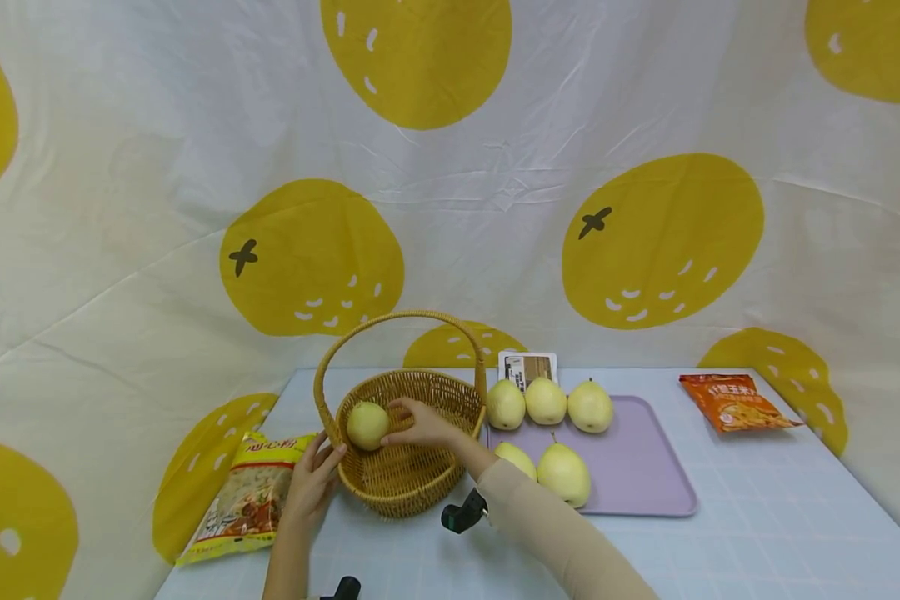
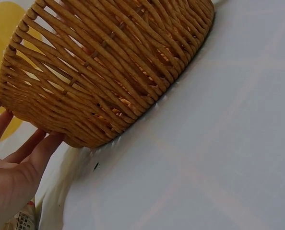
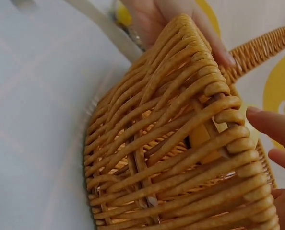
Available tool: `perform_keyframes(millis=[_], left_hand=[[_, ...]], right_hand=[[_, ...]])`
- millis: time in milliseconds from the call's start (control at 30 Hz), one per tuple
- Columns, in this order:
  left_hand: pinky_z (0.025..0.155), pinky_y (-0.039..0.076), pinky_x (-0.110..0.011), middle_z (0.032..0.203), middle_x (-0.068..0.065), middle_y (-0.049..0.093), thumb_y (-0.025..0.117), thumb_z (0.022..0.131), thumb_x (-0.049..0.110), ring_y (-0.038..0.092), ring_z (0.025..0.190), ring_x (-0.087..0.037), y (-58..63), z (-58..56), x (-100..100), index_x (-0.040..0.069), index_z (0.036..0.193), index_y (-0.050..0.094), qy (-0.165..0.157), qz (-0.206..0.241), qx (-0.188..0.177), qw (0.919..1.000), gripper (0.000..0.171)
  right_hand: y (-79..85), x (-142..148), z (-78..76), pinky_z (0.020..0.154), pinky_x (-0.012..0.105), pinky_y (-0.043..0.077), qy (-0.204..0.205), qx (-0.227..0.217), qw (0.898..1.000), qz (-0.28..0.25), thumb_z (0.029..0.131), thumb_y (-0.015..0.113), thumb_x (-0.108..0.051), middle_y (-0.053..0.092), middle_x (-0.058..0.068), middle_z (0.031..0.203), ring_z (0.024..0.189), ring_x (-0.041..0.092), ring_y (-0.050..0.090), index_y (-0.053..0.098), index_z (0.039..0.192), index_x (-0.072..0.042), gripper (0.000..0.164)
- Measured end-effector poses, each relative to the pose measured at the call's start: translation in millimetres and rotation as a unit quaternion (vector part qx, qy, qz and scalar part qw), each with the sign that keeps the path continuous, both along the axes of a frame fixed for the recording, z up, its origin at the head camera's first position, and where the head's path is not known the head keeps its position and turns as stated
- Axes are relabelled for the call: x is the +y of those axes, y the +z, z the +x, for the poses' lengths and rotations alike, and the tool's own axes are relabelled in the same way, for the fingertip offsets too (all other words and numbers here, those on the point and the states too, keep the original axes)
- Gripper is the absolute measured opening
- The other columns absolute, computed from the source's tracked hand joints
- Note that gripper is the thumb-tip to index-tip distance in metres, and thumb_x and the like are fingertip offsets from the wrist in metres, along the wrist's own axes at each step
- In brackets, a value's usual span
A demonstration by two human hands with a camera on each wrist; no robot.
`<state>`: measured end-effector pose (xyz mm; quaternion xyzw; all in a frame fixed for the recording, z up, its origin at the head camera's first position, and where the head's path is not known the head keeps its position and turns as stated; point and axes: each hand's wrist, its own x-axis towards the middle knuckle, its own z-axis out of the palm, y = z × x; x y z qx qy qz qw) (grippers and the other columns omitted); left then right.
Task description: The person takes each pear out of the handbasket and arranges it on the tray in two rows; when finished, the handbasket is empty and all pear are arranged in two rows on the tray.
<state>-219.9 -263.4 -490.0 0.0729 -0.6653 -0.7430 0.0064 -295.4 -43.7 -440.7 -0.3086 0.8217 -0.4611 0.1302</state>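
A wicker basket with a tall arched handle stands on the table. Inside, against its left wall, lies a pale yellow pear. My right hand reaches over the basket, thumb and fingertips spread at the pear's right side rather than wrapped round it. The left hand rests against the basket's outer left side near the handle's base; its extended fingers touch the weave in the left wrist view. Seen from the right wrist, the basket's wall hides much of the pear.
Several pears sit on a purple tray right of the basket, partly behind my right forearm. A yellow food bag lies at left, an orange snack packet at far right. Behind the tray is a white printed package.
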Motion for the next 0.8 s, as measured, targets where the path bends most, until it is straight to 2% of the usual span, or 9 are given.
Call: perform_keyframes(millis=[200, 300, 500, 700, 800], left_hand=[[0.082, 0.048, -0.025, 0.147, -0.023, 0.027, 0.060, 0.094, 0.026, 0.047, 0.119, -0.023, -1.3, -0.1, -1.3, 0.014, 0.152, 0.015, -0.003, 0.000, 0.002, 1.0000, 0.074], [0.082, 0.048, -0.025, 0.148, -0.022, 0.026, 0.060, 0.094, 0.026, 0.048, 0.117, -0.021, -1.8, -0.8, -1.5, 0.015, 0.152, 0.016, -0.005, 0.003, 0.001, 1.0000, 0.074], [0.081, 0.049, -0.024, 0.147, -0.021, 0.027, 0.059, 0.094, 0.025, 0.054, 0.104, -0.007, -1.5, -1.4, -1.8, 0.015, 0.152, 0.016, -0.004, 0.011, 0.000, 0.9999, 0.073], [0.081, 0.048, -0.023, 0.148, -0.021, 0.027, 0.059, 0.095, 0.026, 0.051, 0.110, -0.013, -1.5, -0.6, -1.6, 0.014, 0.152, 0.014, -0.004, 0.002, -0.001, 1.0000, 0.074], [0.081, 0.048, -0.023, 0.148, -0.020, 0.027, 0.059, 0.094, 0.026, 0.049, 0.114, -0.017, -1.3, -0.9, -0.7, 0.015, 0.152, 0.015, -0.003, 0.004, -0.001, 1.0000, 0.074]], right_hand=[[-2.1, -7.7, -1.1, 0.091, 0.042, 0.045, -0.014, -0.009, 1.000, 0.000, 0.082, 0.074, -0.020, 0.047, 0.022, 0.134, 0.122, 0.034, 0.047, 0.038, 0.141, -0.001, 0.072], [-1.1, -12.2, -1.0, 0.093, 0.043, 0.044, -0.013, -0.013, 1.000, 0.004, 0.081, 0.074, -0.019, 0.046, 0.021, 0.136, 0.123, 0.034, 0.045, 0.036, 0.142, -0.001, 0.074], [1.1, -22.4, 0.0, 0.099, 0.043, 0.039, -0.013, -0.020, 0.999, 0.026, 0.081, 0.074, -0.024, 0.040, 0.016, 0.143, 0.128, 0.031, 0.042, 0.030, 0.147, -0.004, 0.081], [0.8, -33.4, -1.3, 0.096, 0.040, 0.041, -0.019, -0.037, 0.999, 0.018, 0.079, 0.076, -0.025, 0.042, 0.014, 0.142, 0.121, 0.028, 0.047, 0.027, 0.148, -0.007, 0.086], [0.9, -34.9, -1.7, 0.095, 0.041, 0.041, -0.026, -0.036, 0.999, 0.020, 0.078, 0.076, -0.024, 0.041, 0.015, 0.142, 0.122, 0.029, 0.046, 0.028, 0.148, -0.007, 0.086]])
